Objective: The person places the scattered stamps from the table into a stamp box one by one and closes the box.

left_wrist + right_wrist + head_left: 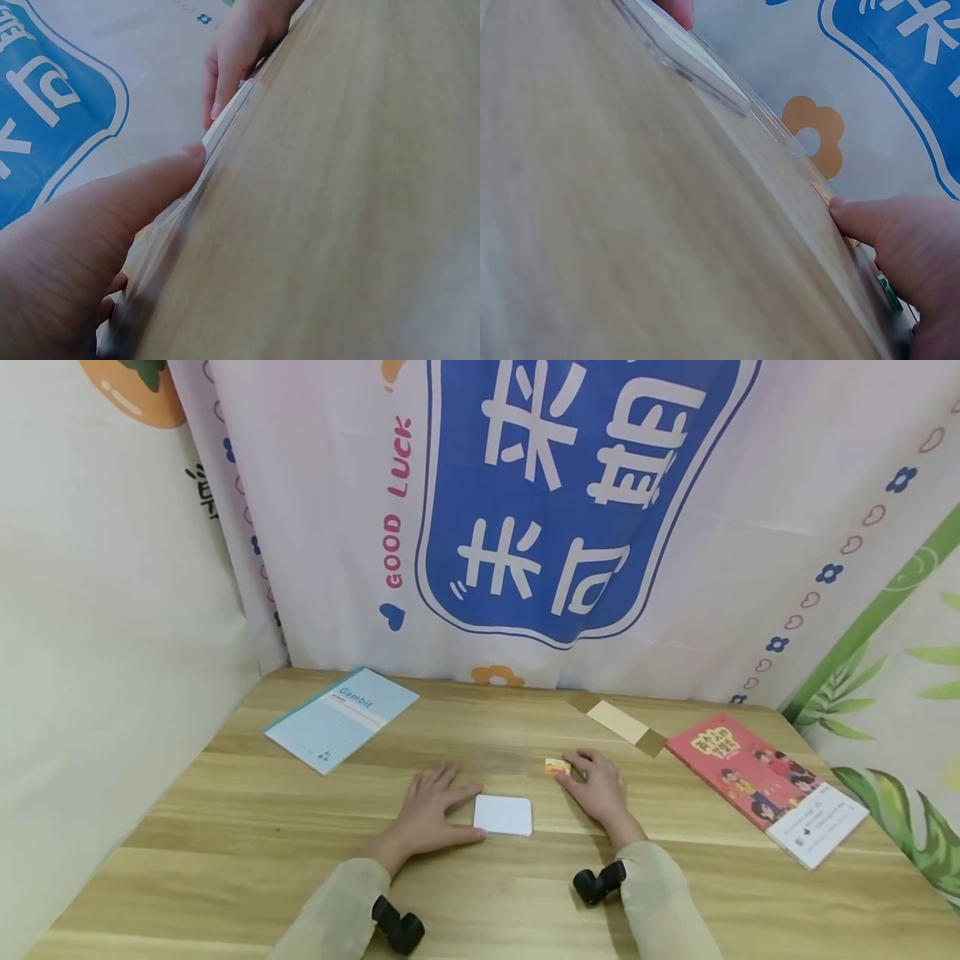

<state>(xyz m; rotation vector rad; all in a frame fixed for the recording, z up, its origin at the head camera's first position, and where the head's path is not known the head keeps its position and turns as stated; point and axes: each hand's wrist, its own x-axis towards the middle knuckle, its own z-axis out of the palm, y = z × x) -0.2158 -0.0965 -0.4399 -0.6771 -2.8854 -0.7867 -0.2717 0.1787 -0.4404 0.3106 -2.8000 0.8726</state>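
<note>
A stack of white cards (502, 815) with rounded corners lies in a clear tray (718, 96) on the table. My left hand (426, 815) spreads its fingers at the left side of this stack, its thumb (169, 182) touching the near left corner. To the right, my right hand (600, 787) holds a small yellow-and-orange printed card (556, 767) low at the table, thumb at the near edge and forefinger at the far right corner. In the right wrist view the thumb (862, 217) covers part of that card (821, 192).
A clear plastic lid (502, 760) lies just beyond the white stack. Farther back are a light blue notebook (341, 718) at left, a cream-and-brown strip (618, 723) and a red illustrated book (757, 777) at right. A printed curtain (330, 527) hangs behind the wooden table (480, 902).
</note>
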